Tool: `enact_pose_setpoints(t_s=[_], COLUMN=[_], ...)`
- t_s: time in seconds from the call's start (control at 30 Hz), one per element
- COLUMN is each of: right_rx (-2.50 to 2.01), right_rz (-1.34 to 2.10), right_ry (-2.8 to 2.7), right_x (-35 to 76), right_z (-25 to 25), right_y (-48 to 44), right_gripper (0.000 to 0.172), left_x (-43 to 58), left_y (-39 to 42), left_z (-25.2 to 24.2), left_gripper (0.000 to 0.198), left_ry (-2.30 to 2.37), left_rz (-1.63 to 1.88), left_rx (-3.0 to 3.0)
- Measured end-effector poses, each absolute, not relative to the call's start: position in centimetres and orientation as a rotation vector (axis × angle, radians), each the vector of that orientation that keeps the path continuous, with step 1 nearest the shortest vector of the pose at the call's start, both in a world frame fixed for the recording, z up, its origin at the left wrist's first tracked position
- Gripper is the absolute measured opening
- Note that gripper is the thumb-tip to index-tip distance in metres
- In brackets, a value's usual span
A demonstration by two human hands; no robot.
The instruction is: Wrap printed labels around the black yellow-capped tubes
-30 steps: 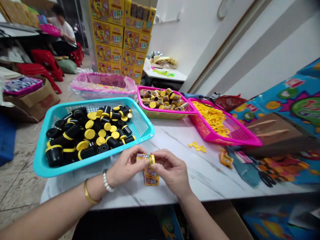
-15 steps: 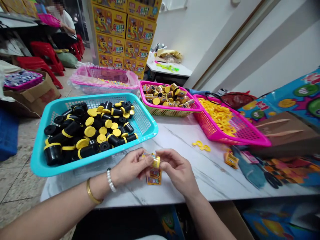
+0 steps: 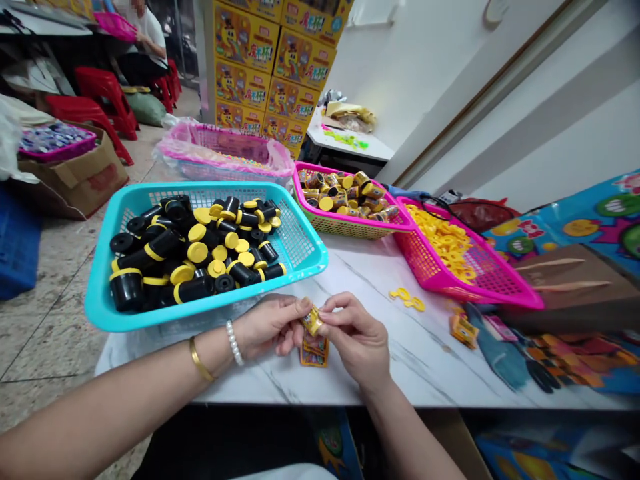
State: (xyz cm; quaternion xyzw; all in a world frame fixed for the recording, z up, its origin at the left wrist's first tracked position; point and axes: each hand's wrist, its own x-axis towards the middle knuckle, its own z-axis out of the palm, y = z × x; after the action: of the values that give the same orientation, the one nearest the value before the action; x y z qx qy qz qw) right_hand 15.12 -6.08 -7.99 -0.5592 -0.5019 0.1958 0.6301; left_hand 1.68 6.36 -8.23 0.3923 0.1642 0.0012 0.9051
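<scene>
My left hand (image 3: 270,323) and my right hand (image 3: 353,337) meet over the white marble table (image 3: 370,373), both pinched on one small yellow-capped cylinder with a coloured label (image 3: 313,321). Just below it a small stack of printed stickers (image 3: 314,352) lies on the table. A turquoise basket (image 3: 300,237) full of black cylinders with yellow caps (image 3: 195,250) stands right behind my left hand.
A pink basket of labelled cylinders (image 3: 345,193) and a pink basket of yellow rings (image 3: 450,250) stand behind. Loose yellow rings (image 3: 407,298), a small orange packet (image 3: 463,330) and scissors (image 3: 505,347) lie at right. Yellow cartons (image 3: 270,73) are stacked behind; a person (image 3: 145,33) sits far left.
The view has shifted slightly to the left. Both hands have kept the small cylinder between them and turned it; the right fingers now press more on its label.
</scene>
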Motion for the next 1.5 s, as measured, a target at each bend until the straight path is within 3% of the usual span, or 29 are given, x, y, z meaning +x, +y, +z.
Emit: enact_pose_setpoints(t_s=[0.33, 0.43, 0.57, 0.63, 0.83, 1.07, 1.17, 1.27, 1.5], right_rx=[-1.309, -1.315, -1.69, -1.948, -2.273, -2.453, -2.502, -2.503, -2.436], right_rz=[0.074, -0.102, -0.687, -0.807, -0.691, -0.325, -0.209, -0.155, -0.305], right_ry=[-1.758, -1.85, -1.605, -1.487, -1.493, -1.685, -1.643, -1.592, -1.312], right_x=[14.4, 16.6, 24.3, 29.1, 38.6, 43.1, 44.6, 45.6, 44.4], right_z=[-7.9, -7.4, -4.4, -2.3, 1.7, 0.2, -0.3, -0.3, 0.5], right_y=[-6.6, -5.9, -2.7, -0.3, 7.5, 13.5, 13.9, 13.3, 9.5], right_gripper=[0.041, 0.038, 0.018, 0.023, 0.031, 0.031, 0.03, 0.031, 0.039], left_x=[2.0, 2.3, 2.5, 2.5, 2.7, 3.2, 3.2, 2.9, 2.7], left_y=[5.8, 5.6, 5.3, 5.2, 5.3, 5.6, 5.9, 6.1, 6.1], left_z=[-9.3, -9.3, -9.0, -9.0, -9.6, -10.8, -10.7, -10.0, -9.3], left_gripper=[0.056, 0.061, 0.065, 0.068, 0.073, 0.069, 0.074, 0.067, 0.061], left_ry=[0.376, 0.396, 0.402, 0.395, 0.389, 0.373, 0.38, 0.345, 0.348], left_rz=[0.005, 0.01, 0.022, 0.021, 0.044, 0.048, 0.002, -0.004, -0.012], left_rx=[0.751, 0.758, 0.81, 0.812, 0.756, 0.759, 0.775, 0.779, 0.809])
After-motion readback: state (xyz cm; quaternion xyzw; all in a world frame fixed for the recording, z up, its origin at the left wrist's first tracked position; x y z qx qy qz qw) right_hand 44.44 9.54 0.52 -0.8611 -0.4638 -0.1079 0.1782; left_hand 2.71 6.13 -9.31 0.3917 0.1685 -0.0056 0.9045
